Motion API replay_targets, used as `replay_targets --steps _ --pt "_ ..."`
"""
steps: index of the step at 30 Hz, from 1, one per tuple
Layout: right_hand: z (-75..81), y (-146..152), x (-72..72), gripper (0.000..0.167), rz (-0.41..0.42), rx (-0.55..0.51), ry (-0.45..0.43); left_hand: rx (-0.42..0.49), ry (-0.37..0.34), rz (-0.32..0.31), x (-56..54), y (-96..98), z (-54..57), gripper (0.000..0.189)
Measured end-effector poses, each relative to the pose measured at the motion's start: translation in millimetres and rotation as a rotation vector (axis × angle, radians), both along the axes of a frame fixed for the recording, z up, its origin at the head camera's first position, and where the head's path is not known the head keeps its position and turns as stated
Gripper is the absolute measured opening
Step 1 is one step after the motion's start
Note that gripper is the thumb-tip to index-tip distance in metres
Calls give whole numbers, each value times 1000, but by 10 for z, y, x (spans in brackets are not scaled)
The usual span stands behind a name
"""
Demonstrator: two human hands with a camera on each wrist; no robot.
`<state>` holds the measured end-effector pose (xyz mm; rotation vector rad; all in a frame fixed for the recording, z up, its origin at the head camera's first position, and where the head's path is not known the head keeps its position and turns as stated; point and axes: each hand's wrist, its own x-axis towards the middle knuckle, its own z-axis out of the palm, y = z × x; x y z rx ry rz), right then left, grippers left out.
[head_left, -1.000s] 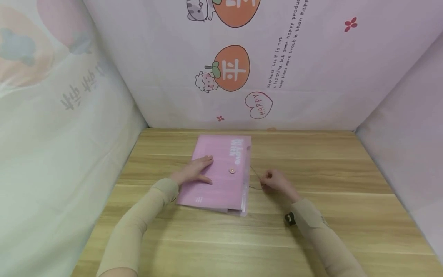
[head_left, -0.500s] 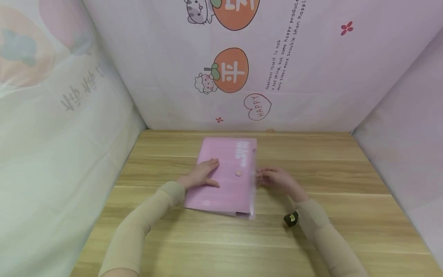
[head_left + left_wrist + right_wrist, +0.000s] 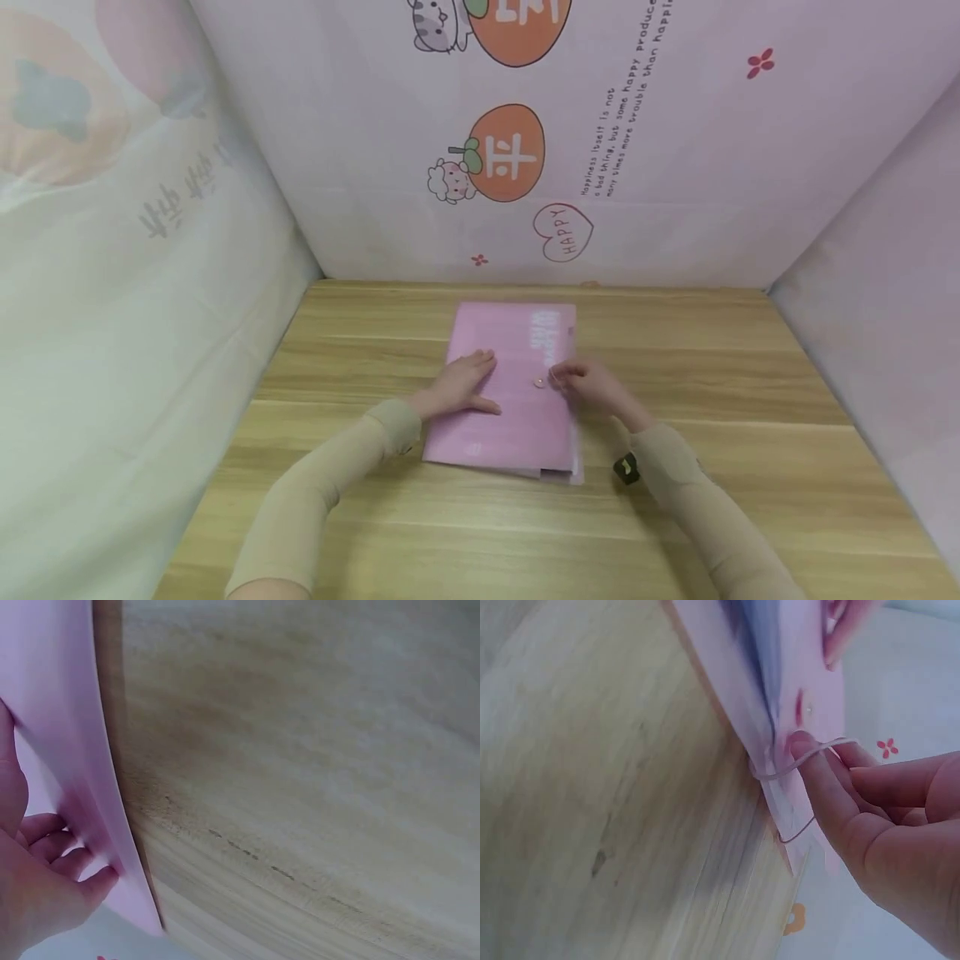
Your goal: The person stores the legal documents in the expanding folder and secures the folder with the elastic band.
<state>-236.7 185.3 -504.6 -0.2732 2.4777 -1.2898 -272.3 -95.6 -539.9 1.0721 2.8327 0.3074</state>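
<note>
A pink document folder [image 3: 498, 437] lies on the wooden table, its flap folded over and a round button [image 3: 539, 382] near the right edge. My left hand [image 3: 457, 387] rests on the folder with fingers spread; the left wrist view shows its fingertips [image 3: 101, 881] against the pink cover [image 3: 64, 682]. At the folder's right edge, beside the button, my right hand [image 3: 596, 390] holds a thin elastic cord [image 3: 791, 771]. The right wrist view shows the cord looped over the fingers and running back to the folder's edge. Papers or dividers [image 3: 754, 645] show inside the folder's open side.
A small black object [image 3: 626, 468] lies on the table [image 3: 480, 542] by my right sleeve; its kind is unclear. Printed cloth walls [image 3: 675, 217] stand at the back and both sides of the table.
The folder has slid to the right, with my left hand moving along on it. My right hand has brought the cord from beside the folder up over its edge, close to the button.
</note>
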Motion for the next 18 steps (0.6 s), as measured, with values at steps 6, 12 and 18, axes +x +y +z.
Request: replay_targets --steps 6,12,18 --pt "33 -64 -9 33 53 94 67 32 -54 -10 33 7 77 102" --pt "58 -108 -29 31 56 169 101 -5 -56 -114 -52 -88 136 99" --pt "18 -119 -64 27 53 260 176 -88 -16 -221 -126 -156 196 96"
